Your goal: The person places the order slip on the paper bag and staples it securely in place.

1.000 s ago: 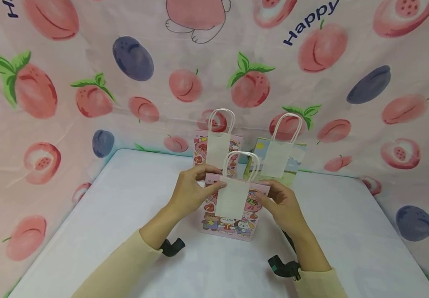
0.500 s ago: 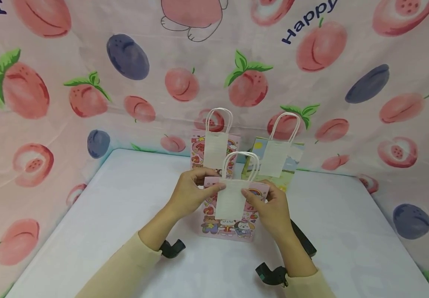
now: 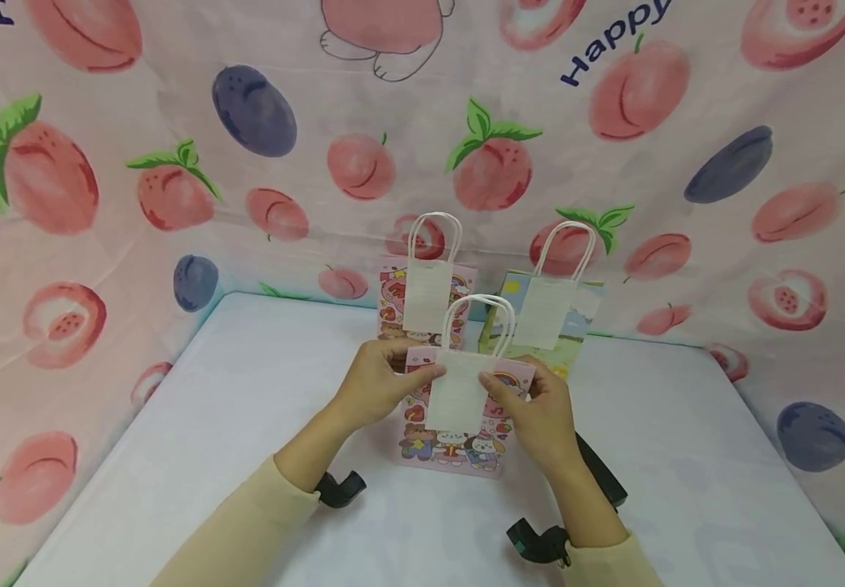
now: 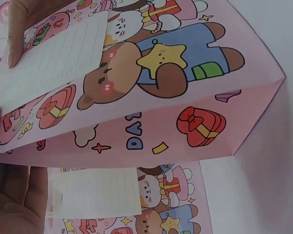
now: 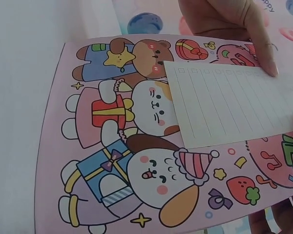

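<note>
A pink paper gift bag (image 3: 446, 461) with cartoon animals stands upright on the table in the head view, white handles up. A lined white note (image 3: 455, 399) covers its upper front. My left hand (image 3: 367, 383) pinches the bag's upper left, thumb on the note's left edge and fingers behind. At the upper right my right hand (image 3: 545, 416) pinches it likewise, thumb at the note's right edge. Up close in the left wrist view are the bag's folded side (image 4: 156, 134) and the note (image 4: 53, 61). Printed animals and the note (image 5: 224, 107) fill the right wrist view.
Behind stand a second pink gift bag (image 3: 385, 318) and, to its right, a green and blue landscape-print bag (image 3: 572, 334). Each carries a white note and handles. A fruit-print cloth (image 3: 407, 106) hangs behind the white table (image 3: 246, 367).
My right thumb has moved inward from the bag's right side to the note's edge, and the right forearm has shifted left. The left hand keeps its hold; the bag stays nearly in place.
</note>
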Action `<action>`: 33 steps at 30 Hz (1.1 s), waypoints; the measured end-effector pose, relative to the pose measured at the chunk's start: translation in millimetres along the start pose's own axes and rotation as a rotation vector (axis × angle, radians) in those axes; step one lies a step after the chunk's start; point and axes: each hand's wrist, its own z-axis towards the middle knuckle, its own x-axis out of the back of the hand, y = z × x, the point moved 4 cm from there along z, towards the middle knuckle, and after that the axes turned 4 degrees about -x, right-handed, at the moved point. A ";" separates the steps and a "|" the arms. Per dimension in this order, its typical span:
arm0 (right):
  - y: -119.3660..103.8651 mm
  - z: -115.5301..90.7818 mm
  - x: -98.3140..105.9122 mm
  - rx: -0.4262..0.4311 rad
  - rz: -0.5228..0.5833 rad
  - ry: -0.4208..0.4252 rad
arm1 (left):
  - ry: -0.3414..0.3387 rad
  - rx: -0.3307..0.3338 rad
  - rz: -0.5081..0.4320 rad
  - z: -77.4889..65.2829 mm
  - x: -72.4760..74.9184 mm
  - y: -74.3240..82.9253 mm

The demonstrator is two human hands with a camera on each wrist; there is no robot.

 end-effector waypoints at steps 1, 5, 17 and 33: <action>0.5 0.1 0.2 0.000 0.000 0.002 | 0.002 0.003 0.001 0.0 -0.3 -0.1; 2.7 0.8 0.4 -0.001 0.014 0.003 | -0.001 0.011 -0.005 0.1 -0.5 0.2; 4.1 1.0 1.4 -0.002 0.012 -0.006 | -0.017 0.016 -0.023 -0.5 -1.4 1.7; 2.1 -0.2 48.8 0.097 -0.245 -0.074 | -0.002 0.018 -0.050 0.5 -1.9 -2.0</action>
